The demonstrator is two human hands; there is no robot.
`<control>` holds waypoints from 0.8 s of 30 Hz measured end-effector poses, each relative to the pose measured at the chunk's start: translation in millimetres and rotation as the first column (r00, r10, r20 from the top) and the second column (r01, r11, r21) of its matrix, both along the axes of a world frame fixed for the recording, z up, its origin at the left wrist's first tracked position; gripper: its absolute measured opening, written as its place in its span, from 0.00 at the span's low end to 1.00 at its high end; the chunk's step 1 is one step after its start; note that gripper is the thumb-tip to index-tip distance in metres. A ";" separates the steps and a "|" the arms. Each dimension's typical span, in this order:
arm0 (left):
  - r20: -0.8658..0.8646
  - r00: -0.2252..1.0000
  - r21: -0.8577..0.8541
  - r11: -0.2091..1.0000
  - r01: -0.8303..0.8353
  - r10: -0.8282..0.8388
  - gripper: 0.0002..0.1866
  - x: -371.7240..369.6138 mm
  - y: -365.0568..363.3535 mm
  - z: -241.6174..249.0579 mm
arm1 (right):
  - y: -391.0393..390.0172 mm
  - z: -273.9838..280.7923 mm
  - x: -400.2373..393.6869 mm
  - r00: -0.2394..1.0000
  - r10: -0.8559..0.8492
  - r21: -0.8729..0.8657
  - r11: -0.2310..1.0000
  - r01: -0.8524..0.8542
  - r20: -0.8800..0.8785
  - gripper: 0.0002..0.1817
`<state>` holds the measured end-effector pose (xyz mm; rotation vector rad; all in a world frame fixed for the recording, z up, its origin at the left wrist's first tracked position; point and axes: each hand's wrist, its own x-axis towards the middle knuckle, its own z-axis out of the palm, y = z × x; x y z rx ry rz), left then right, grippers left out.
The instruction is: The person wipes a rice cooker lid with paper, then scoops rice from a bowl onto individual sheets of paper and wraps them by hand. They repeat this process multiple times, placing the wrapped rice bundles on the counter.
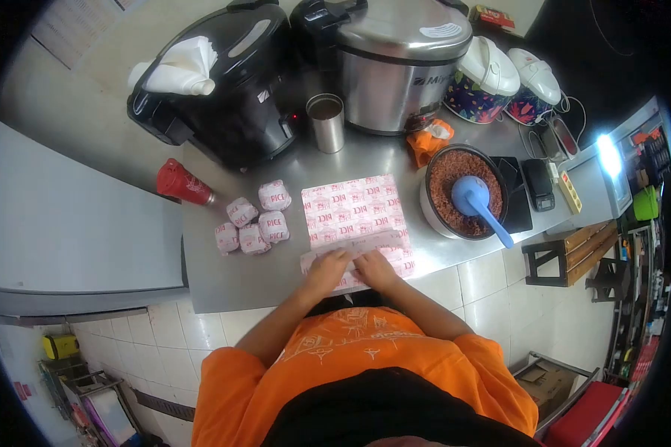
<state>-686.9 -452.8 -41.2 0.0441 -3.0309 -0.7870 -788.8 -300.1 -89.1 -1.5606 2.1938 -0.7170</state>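
Observation:
A sheet of white wrapping paper (354, 210) printed with red "RICE" lettering lies on the steel table in front of me. Its near edge is folded over. My left hand (326, 273) has its fingers curled on this fold. Close beside it, my right hand (376, 270) pinches the same folded part. Whatever lies under the fold is hidden. Left of the sheet sit several wrapped rice packs (273, 226) in the same paper. To the right stands a pot of reddish-brown rice (449, 167), with a blue scoop (472, 197) resting in it.
At the back are a black cooker (238, 97) and a steel cooker (395, 82), with a metal cup (326, 127) between their fronts. A red tumbler (183, 182) lies tilted at left. An orange bag (429, 141), a scale (538, 184) and a power strip (570, 192) are at right.

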 end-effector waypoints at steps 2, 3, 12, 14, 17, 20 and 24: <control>0.003 0.996 -0.014 0.996 -0.093 0.094 0.14 15.1 12.4 -6.6 | 3.9 11.5 -6.0 0.986 -0.066 0.319 0.948 0.014 0.153 0.19; 0.001 0.995 -0.012 0.995 -0.097 0.097 0.14 20.4 17.0 -9.5 | 8.9 10.7 -7.1 0.986 -0.063 0.321 0.947 0.011 0.152 0.19; -0.160 0.987 -0.136 0.991 -0.005 -0.017 0.24 36.9 20.0 -25.7 | 42.8 40.0 -25.9 0.855 -0.504 -0.292 0.842 0.454 -0.123 0.26; -0.180 0.984 -0.083 0.996 -0.016 0.001 0.25 35.9 20.6 -28.7 | 15.5 61.7 -1.5 0.979 -0.191 -0.184 0.967 0.175 -0.073 0.27; -0.149 0.981 0.134 0.985 -0.105 0.124 0.27 43.3 19.3 -31.4 | 14.1 35.2 14.3 0.967 -0.039 -0.243 0.970 -0.024 -0.251 0.26; -0.208 0.918 0.045 0.941 -0.337 0.339 0.24 65.0 16.7 -50.0 | 24.3 13.0 5.9 0.945 -0.104 -0.203 0.978 0.041 -0.310 0.26; -0.238 0.891 0.058 0.922 -0.384 0.386 0.19 68.2 5.3 -62.2 | 31.2 1.7 -16.2 0.945 -0.182 -0.250 0.962 0.113 -0.273 0.17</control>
